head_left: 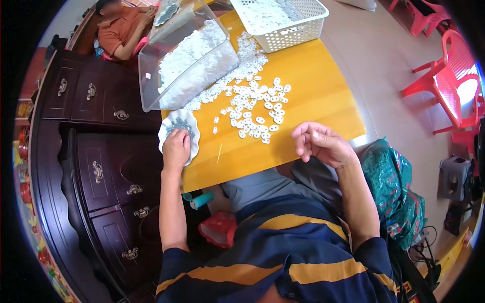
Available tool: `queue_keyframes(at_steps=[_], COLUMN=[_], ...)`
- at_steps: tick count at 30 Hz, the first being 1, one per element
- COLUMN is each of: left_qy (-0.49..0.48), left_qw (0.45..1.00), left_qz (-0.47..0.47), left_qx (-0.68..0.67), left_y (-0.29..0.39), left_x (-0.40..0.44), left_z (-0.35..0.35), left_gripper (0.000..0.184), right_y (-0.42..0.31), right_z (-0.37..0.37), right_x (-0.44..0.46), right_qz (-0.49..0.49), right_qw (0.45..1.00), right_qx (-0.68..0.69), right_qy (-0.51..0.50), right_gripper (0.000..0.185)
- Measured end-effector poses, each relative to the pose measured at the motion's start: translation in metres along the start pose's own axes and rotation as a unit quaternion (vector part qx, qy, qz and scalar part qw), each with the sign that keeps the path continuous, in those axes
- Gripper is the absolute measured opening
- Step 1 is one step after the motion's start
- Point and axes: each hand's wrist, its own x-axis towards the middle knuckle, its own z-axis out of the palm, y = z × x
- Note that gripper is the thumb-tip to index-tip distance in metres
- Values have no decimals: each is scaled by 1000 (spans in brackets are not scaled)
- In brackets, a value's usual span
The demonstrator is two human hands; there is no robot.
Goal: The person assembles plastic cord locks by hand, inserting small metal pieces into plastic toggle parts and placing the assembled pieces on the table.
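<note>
Grey-blue pieces [178,122] lie heaped right under the fingertips of the left hand [177,149], which reaches away from the body into a white dish [195,147] at the left edge of the bench [308,96]. Its fingers are bunched downward; I cannot tell whether they pinch anything. The dish is longer away from the body than across, with a smooth, scalloped rim. Just beyond it, touching or nearly so, a clear plastic tub [150,93] sits slantwise, banked with small white bits. A thin pale sliver [219,153] lies on the yellow, wood-like surface. Next come loose white pieces [247,115], many of them rounded oblongs with two dark spots, their long axes pointing every way; they spread between the two hands. Behind them, a white basket [298,38] has walls pierced with holes. Farthest right, the right hand [324,144] hangs by the near edge, fingers loosely curled and parted, nothing visible in it, well apart from the dish.
</note>
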Motion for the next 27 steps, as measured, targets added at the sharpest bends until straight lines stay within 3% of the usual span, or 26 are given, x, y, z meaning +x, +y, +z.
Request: queue_keyframes(at_steps=[8, 14, 20, 27], left_qy=[41, 104, 41, -40], left_qw=[996, 973, 975, 955], left_qz=[-62, -98, 45, 85], left_qx=[-42, -180, -211, -281], left_y=[-2, 42, 120, 157], left_x=[0, 16, 58, 91], left_z=[-3, -26, -14, 33], left_gripper=[5, 6, 4, 3], right_y=[0, 1, 4, -3], right_z=[0, 3, 1, 4], right_x=[0, 1, 2, 1], right_qz=[0, 12, 18, 12], right_qw=[1000, 1000, 1000, 1000], right_qx=[4, 9, 3, -17], right_qy=[-5, 21, 18, 23], right_gripper=[39, 43, 40, 41])
